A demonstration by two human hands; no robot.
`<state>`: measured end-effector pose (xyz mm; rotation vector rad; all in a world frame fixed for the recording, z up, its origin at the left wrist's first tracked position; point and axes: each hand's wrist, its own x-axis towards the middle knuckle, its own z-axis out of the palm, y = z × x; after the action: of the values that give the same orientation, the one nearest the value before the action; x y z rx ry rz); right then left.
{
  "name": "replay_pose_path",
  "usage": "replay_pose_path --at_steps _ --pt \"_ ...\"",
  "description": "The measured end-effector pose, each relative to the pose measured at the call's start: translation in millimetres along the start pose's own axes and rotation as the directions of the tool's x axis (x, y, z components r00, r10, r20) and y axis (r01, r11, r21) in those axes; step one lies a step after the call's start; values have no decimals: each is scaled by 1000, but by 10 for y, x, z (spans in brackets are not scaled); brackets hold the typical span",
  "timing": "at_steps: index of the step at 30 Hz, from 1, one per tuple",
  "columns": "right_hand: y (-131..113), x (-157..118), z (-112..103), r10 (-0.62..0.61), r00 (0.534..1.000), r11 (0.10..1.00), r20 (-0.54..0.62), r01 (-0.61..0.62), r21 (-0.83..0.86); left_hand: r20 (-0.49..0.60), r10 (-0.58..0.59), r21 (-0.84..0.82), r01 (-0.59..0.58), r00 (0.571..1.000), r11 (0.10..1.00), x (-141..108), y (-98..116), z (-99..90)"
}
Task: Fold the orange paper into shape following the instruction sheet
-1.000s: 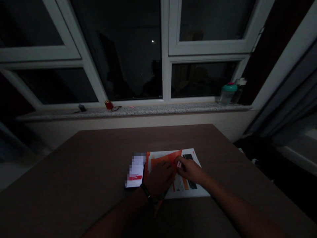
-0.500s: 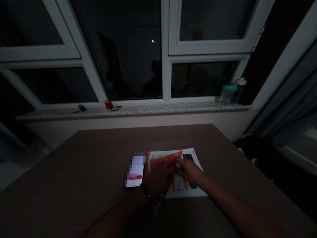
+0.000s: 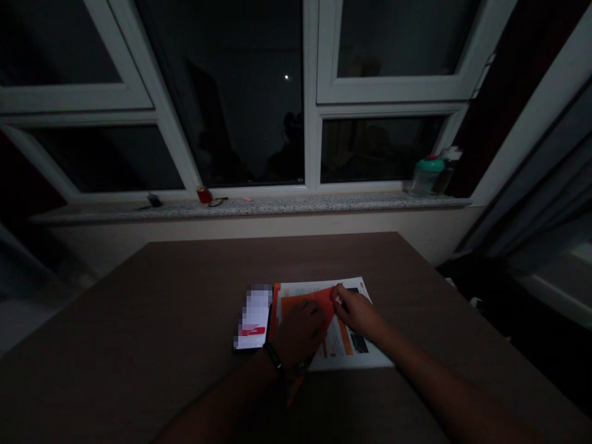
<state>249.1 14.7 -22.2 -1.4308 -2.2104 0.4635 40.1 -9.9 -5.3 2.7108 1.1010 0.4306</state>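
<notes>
My left hand (image 3: pixel 298 333) lies over the lower left part of a folded orange paper (image 3: pixel 305 305), and its fingers are too dark to read. My right hand (image 3: pixel 356 313) has its fingertips pinched at the flap's upper right corner. Beneath the orange paper is a white printed sheet (image 3: pixel 351 351) with orange and dark blocks. A smartphone (image 3: pixel 253 317) with a pixelated screen lies just left of the sheet, near my left hand. A dark band circles my left wrist, and an orange strip (image 3: pixel 293 390) shows below it.
Everything lies on a brown wooden table (image 3: pixel 139 351). Beyond it runs a speckled stone window sill (image 3: pixel 231 208) holding a small red cup (image 3: pixel 203 195), glasses (image 3: pixel 217 201) and a teal-lidded bottle (image 3: pixel 425 176). A grey curtain (image 3: pixel 531 185) hangs at the right.
My right hand has shifted slightly up and right along the orange paper. The flap's top corner sits lower than before. My left hand and the phone have barely moved.
</notes>
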Motion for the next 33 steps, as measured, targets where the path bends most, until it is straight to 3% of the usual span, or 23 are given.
replay_pose_path --at_steps 8,18,26,33 --pt "-134 -73 24 -96 986 995 136 95 14 -37 41 -80 -44 998 996 -20 -32 35" --pt "6 39 16 78 997 987 29 -73 -146 18 23 -3 -23 1000 1000 -4 -16 -1" --pt "28 3 -1 42 999 998 11 -42 -45 -6 45 8 -45 999 999 -26 -9 6" --pt "-35 -25 2 -17 998 1000 67 18 -13 16 39 20 -40 999 999 29 -8 -15"
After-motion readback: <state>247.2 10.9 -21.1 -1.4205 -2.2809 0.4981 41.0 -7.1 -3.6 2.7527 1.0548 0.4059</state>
